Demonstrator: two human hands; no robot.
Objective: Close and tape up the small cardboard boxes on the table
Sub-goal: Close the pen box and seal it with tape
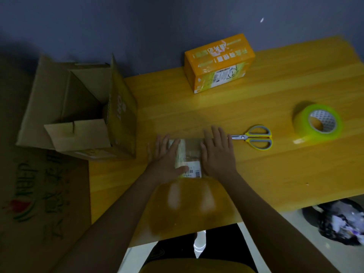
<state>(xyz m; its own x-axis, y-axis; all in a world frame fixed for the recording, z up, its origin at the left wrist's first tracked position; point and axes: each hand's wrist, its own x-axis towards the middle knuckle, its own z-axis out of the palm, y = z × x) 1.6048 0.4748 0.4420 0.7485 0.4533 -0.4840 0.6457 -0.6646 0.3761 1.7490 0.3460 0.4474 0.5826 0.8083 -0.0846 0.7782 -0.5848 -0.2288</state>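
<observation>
while flat hands point(167, 154) point(217, 152) press it, small box point(189, 156) runs lengthwise away, label nearest.

Dim, yellowish room light. Two pale glare patches shine on the bench point(256, 170) near its front edge. Soft overall blur; wide-angle bending at the edges; dark corners.
</observation>
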